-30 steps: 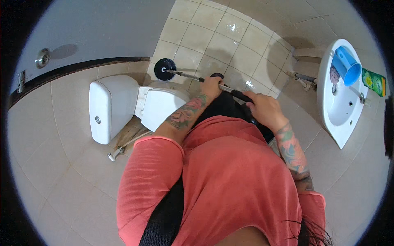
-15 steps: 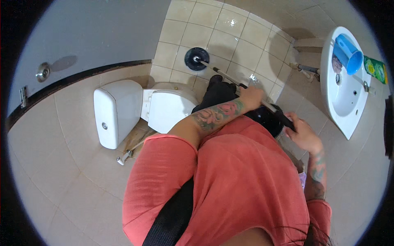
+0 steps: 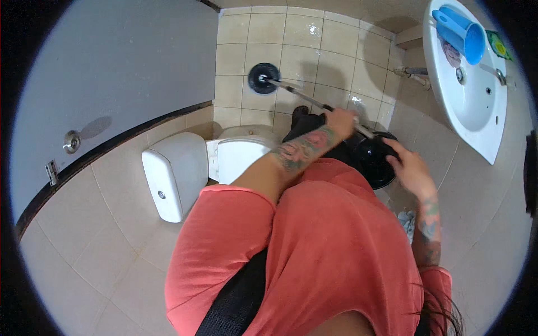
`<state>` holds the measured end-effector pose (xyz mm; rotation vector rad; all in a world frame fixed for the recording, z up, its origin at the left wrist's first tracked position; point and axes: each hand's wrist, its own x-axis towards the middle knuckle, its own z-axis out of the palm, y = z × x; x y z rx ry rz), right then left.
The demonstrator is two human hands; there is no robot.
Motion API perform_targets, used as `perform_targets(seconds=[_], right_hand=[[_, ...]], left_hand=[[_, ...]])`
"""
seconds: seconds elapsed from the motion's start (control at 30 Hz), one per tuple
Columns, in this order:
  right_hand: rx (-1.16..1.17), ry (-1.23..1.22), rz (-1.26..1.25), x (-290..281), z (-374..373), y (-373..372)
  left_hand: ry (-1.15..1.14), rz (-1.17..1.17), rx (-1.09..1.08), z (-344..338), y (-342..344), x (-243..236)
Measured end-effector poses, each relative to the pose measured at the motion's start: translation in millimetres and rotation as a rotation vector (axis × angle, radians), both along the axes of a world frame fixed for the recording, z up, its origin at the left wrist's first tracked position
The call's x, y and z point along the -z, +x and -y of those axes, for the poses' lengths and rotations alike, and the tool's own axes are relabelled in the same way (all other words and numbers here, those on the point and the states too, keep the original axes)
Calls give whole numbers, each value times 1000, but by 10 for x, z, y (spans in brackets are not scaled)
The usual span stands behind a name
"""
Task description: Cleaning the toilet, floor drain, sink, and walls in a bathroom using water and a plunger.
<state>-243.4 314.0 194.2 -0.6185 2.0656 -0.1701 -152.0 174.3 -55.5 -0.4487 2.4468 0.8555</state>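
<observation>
A mop [image 3: 309, 99] with a long metal pole slants across the upper middle of the head view. Its round dark head [image 3: 264, 78] lies flat on the tiled floor. My left hand [image 3: 341, 123] is closed around the pole partway along. At the pole's upper end, my right hand [image 3: 412, 168] has its fingers curled about the black grip, which is mostly hidden against a dark background. Just behind that end stands a glossy black bucket [image 3: 376, 168], partly covered by my shirt and the pole.
On the left are a white toilet cistern [image 3: 175, 173], the toilet lid [image 3: 242, 159] and a grey door [image 3: 112, 67]. At the upper right hangs a white washbasin [image 3: 476, 126] holding a blue pitcher [image 3: 462, 36]. A green packet [image 3: 499, 45] is at its rim.
The whole view has shifted, with the toilet lower and the basin higher. Both hands stay on the mop, and its head sits slightly closer to the door side.
</observation>
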Motion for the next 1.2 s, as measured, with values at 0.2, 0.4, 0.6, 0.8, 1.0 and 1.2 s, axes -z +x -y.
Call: perform_targets(seconds=[0.2,0.4,0.6,0.8,1.0,1.2], right_hand=[[-1,-13,-133,-344,-336,49],[-70,-115,-230,183,148,216],[-93,-176,-151,1018,959,446],[85,-174,-156,614,561,312],[178,-21,-209,-45,1100,402],[117,-65,-351,335,2339,451]], left_hand=[[145,-86,203,-330,-204,-412],[129,-116,204,541,-135,-116],[-69,78,295,1726,-64,467],[-61,29,491,1235,-230,194],[105,-83,472,1482,-247,-265],[52,-118,457,2914,-347,124]])
